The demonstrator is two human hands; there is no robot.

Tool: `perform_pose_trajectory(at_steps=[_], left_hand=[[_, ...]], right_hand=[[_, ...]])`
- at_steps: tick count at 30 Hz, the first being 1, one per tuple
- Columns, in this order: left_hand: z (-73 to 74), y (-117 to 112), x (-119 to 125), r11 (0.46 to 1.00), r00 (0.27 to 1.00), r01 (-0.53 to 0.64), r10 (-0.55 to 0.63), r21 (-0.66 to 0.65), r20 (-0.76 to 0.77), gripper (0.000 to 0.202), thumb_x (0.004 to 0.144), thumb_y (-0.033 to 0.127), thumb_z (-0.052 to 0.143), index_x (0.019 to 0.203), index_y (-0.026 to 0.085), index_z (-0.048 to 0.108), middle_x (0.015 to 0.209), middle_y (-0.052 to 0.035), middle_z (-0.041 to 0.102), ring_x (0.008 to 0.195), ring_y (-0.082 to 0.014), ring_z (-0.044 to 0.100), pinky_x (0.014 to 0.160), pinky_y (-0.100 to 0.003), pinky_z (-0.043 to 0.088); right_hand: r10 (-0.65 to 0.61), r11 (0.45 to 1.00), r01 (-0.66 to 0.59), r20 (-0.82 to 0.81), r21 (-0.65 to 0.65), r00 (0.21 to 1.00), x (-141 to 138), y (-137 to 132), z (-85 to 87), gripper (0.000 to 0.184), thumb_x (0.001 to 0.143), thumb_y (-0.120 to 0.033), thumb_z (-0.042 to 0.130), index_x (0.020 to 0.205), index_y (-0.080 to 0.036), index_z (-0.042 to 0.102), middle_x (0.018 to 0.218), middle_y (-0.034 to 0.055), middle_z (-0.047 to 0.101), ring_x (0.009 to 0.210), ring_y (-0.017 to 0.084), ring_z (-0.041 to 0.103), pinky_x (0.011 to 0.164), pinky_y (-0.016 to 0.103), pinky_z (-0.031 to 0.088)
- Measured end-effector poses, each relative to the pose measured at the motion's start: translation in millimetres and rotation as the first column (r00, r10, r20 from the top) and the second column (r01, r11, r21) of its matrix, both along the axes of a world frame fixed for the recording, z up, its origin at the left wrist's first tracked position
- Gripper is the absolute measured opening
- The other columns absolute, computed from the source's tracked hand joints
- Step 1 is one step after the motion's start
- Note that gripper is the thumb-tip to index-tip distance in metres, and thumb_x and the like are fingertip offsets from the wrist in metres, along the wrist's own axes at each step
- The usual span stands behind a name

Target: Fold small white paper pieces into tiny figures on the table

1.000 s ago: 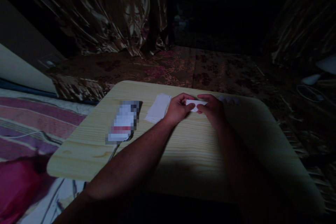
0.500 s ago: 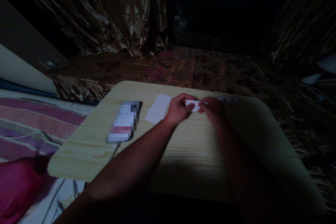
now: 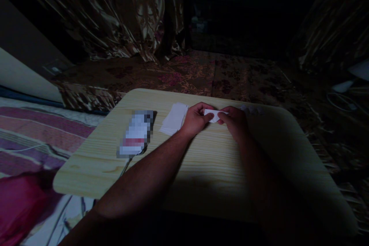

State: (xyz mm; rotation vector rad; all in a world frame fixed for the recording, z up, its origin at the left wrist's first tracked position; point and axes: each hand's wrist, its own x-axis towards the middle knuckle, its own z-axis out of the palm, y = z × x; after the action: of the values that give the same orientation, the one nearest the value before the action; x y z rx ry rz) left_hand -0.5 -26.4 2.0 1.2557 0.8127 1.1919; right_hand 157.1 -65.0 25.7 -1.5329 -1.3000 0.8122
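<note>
Between my two hands is a small piece of white paper [image 3: 215, 115], its lower edge coming to a point as if folded. My left hand [image 3: 197, 120] grips its left side, with the thumb pressed on the front. On the other side my right hand [image 3: 235, 120] pinches it, thumb also on the front. Both hands are just above the wooden table [image 3: 210, 161]. Left of my left hand lies a loose stack of white paper sheets [image 3: 174, 117]. Small pale folded-looking pieces [image 3: 251, 110] sit in shadow beyond my right hand.
A blurred-out device like a phone [image 3: 135, 132], with a cable [image 3: 124, 168], lies on the table's left. Striped bedding [image 3: 34, 130] and a pink cloth [image 3: 21, 203] are beside the table. Behind stand patterned curtains [image 3: 144, 11] and a cloth-covered ledge [image 3: 184, 73]. The right side is dark.
</note>
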Motion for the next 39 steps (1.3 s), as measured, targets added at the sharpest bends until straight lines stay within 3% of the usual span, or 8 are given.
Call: perform_pose_trajectory(at_steps=[30,39], left_hand=[[-4.5,1.1,-0.2,0.995,0.997,0.072,-0.072,0.074,0.002,0.024,0.067,0.022,0.079,0.088,0.015,0.070,0.075,-0.0012,0.069,0.063,-0.0112,0.058,0.060,-0.024,0.045],[-4.1,1.3,0.1,0.998,0.999,0.042,-0.040,0.057,-0.029,0.024,0.066,0.023,0.079,0.088,0.015,0.070,0.072,-0.0008,0.069,0.059,-0.0112,0.058,0.058,-0.025,0.044]], right_hand=[[-0.005,0.999,0.004,0.037,0.041,0.999,-4.2,-2.2,4.7,0.017,0.070,-0.035,0.065,0.074,-0.019,0.068,0.055,0.0001,0.066,0.053,0.016,0.062,0.050,0.024,0.041],[-0.029,1.000,0.029,-0.005,0.008,1.000,-5.3,-2.2,3.7,0.020,0.069,-0.038,0.066,0.075,-0.019,0.068,0.053,-0.0004,0.065,0.050,0.017,0.060,0.047,0.025,0.040]])
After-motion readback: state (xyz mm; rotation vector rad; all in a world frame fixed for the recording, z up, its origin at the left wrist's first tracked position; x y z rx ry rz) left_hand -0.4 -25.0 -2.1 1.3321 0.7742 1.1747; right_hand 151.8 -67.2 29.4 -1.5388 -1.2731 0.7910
